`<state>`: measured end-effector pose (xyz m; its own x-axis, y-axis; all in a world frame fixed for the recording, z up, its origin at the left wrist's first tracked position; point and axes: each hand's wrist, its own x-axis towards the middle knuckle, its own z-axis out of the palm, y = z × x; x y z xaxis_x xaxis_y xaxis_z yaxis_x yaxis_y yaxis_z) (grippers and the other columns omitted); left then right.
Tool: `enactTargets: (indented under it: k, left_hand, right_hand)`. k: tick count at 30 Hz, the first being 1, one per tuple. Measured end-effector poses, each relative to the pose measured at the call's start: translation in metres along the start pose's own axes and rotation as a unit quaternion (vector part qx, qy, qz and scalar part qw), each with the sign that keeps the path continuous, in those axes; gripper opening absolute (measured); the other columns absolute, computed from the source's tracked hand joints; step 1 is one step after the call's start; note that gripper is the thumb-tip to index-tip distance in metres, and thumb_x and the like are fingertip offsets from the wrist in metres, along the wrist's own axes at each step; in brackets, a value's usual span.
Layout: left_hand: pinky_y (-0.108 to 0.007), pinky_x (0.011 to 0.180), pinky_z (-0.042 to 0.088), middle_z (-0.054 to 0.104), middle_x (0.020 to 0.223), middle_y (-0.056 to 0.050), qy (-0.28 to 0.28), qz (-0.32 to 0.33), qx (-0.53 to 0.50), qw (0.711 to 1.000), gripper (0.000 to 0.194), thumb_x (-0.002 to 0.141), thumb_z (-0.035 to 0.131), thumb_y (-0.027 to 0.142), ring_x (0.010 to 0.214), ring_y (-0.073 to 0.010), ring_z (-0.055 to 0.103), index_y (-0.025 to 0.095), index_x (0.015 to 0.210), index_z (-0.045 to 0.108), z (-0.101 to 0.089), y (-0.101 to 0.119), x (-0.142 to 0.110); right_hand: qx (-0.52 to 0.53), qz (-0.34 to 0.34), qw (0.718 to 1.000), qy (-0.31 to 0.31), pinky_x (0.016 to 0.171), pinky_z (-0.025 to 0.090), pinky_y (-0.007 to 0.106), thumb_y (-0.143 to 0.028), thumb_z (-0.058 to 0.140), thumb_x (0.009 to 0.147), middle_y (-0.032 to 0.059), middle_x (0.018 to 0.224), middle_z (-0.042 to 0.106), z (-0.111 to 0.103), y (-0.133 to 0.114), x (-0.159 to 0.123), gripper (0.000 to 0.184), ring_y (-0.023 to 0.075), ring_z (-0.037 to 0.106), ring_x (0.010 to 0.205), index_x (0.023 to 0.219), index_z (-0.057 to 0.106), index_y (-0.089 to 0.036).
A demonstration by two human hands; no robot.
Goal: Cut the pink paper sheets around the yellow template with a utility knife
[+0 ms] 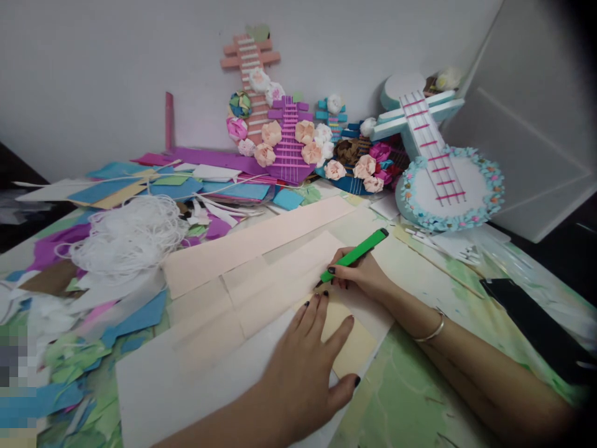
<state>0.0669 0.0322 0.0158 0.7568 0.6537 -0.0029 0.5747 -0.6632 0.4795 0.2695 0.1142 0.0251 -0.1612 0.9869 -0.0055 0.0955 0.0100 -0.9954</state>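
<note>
Overlapping sheets (261,249) are being carried by the middle of the counter (396,398). A small card (359,342) is being borne by their front right part, and a marker (357,254) is being held over them just behind it. Their left side is being bordered by a tangle of string (130,233), which is itself being flanked by paper scraps (74,361) behind, left and in front. Model instruments (291,140), behind the sheets, are being backed by the wall (116,68), their right end being occupied by the largest model (448,180). The sheets' right side is being flanked by a long stick (445,269), and farther right a flat slab (536,330) is being supported.
</note>
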Motion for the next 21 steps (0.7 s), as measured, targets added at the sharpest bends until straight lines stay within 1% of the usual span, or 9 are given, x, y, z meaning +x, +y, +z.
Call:
enactTargets:
  k: [3, 4, 9, 14, 21]
  left_hand:
    - [-0.058, 0.116, 0.021, 0.012, 0.161, -0.017, -0.016, -0.009, 0.011, 1.000, 0.072, 0.089, 0.058, 0.050, 0.146, -0.0376, 0.008, 0.031, 0.152, 0.030, -0.0014, 0.0011, 0.0003]
    - [-0.058, 0.116, 0.021, 0.012, 0.161, -0.017, -0.015, -0.009, 0.012, 1.000, 0.072, 0.089, 0.058, 0.050, 0.146, -0.0377, 0.009, 0.031, 0.152, 0.030, -0.0013, 0.0010, 0.0002]
    - [-0.057, 0.116, 0.021, 0.013, 0.161, -0.017, 0.015, 0.006, 0.004, 1.000, 0.068, 0.093, 0.046, 0.061, 0.147, -0.0355, 0.009, 0.032, 0.152, 0.030, 0.0027, -0.0021, -0.0007]
    - [-0.057, 0.115, 0.021, 0.014, 0.161, -0.019, 0.011, -0.002, 0.005, 1.000, 0.069, 0.092, 0.047, 0.062, 0.147, -0.0356, 0.009, 0.032, 0.152, 0.030, 0.0036, -0.0023, -0.0018]
    - [-0.057, 0.115, 0.020, 0.013, 0.160, -0.021, 0.019, 0.012, 0.000, 1.000, 0.069, 0.093, 0.043, 0.063, 0.147, -0.0345, 0.006, 0.031, 0.152, 0.030, 0.0039, -0.0033, -0.0014]
  right_hand:
    - [-0.003, 0.002, 1.000, 0.007, 0.041, 0.042, 0.018, -0.032, 0.077, 0.072, 0.0008, 0.050, 0.063, 0.0001, -0.0002, -0.0001, 0.024, 0.0087, 0.052, 0.041, 0.065, 0.062, -0.015]
    - [-0.005, 0.003, 1.000, 0.008, 0.040, 0.042, 0.018, -0.032, 0.077, 0.072, 0.0009, 0.050, 0.063, 0.0003, -0.0006, -0.0002, 0.024, 0.0087, 0.052, 0.041, 0.065, 0.062, -0.015]
    - [-0.014, 0.000, 1.000, 0.005, 0.041, 0.042, 0.018, -0.029, 0.078, 0.070, 0.0010, 0.050, 0.063, 0.0016, -0.0031, -0.0014, 0.023, 0.0087, 0.052, 0.042, 0.065, 0.062, -0.015]
    - [-0.015, -0.001, 1.000, 0.014, 0.041, 0.041, 0.018, -0.029, 0.076, 0.072, 0.0002, 0.049, 0.062, 0.0026, -0.0041, -0.0017, 0.022, 0.0082, 0.051, 0.041, 0.065, 0.061, -0.015]
    - [-0.017, 0.001, 1.000, 0.017, 0.040, 0.040, 0.018, -0.029, 0.076, 0.073, 0.0007, 0.050, 0.063, 0.0001, -0.0018, -0.0003, 0.022, 0.0084, 0.052, 0.041, 0.065, 0.062, -0.014]
